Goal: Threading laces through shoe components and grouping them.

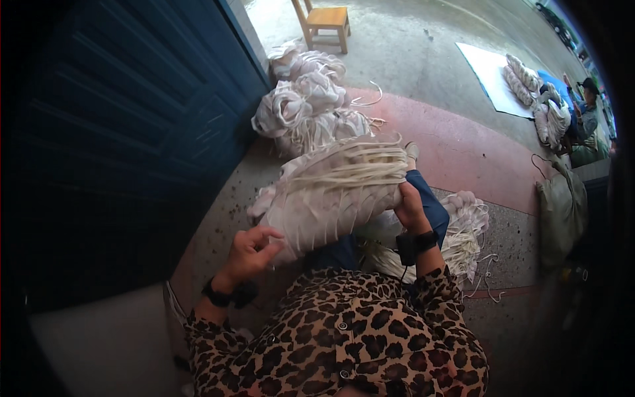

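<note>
A thick bundle of whitish cloth [321,215] lies across my lap, wrapped in thin cords. Many loose pale cords [357,162] run lengthwise over its far side. My right hand [411,208] grips the bundle's right end, with the thumb on top and the other fingers partly hidden. At the near left corner, my left hand [251,255] has its fingers curled, and thumb and forefinger come close together against the cloth. Whatever lies between those fingertips is too small to make out.
Similar cloth bundles [311,99] are heaped beyond my lap, beside a dark blue door [145,119]. More corded cloth [466,228] lies by my right leg. A wooden chair [327,20] stands far off. At right are a grey-green sack [562,205] and a person [587,116] near other bundles.
</note>
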The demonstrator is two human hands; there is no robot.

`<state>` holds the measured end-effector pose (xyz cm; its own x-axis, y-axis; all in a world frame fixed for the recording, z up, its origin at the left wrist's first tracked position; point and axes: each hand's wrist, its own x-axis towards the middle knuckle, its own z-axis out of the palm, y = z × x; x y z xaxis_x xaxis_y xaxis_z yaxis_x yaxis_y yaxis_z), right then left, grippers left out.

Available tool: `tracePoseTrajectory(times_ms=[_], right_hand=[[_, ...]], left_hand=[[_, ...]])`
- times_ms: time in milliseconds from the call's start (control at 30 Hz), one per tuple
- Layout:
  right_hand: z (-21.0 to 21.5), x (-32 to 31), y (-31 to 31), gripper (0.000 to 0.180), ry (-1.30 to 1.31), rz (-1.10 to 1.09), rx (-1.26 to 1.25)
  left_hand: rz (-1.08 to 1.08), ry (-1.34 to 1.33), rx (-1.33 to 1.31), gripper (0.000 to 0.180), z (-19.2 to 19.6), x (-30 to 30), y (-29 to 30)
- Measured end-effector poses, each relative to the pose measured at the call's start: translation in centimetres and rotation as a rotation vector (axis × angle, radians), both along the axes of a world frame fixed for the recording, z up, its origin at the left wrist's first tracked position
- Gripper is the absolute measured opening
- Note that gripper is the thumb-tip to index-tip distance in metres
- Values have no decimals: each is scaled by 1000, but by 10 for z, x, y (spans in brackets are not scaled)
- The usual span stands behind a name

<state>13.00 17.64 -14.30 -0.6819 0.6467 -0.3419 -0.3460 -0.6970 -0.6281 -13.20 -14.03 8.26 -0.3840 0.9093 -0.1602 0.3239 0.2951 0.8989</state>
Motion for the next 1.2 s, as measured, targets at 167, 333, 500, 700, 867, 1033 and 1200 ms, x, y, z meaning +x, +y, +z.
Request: tracePoseTrajectory(times_ms=[167,333,500,700,867,1033,1200], right_hand=[[-60,53,-2,43,45,-31,-205],[-78,59,-10,47,134,-18,-294],[-25,34,-1,49,236,65,-239],[-3,-55,46,45,-261,213,734],[65,-100,100,44,-386,192,152],[44,-24,65,51,-314,321,164],[26,68,-5,55,-261,227,307]], left_hand=[[80,-115,-108,22,-2,9,-22],[110,-112,-157,25,-19,19,-22],[10,-62,-103,26,-7,40,10],[475,-294,229,27,14,-11,72],[435,-301,268,33,52,-32,25],[272,-222,-98,44,40,-11,-32],[176,-457,-484,60,-21,14,-94]])
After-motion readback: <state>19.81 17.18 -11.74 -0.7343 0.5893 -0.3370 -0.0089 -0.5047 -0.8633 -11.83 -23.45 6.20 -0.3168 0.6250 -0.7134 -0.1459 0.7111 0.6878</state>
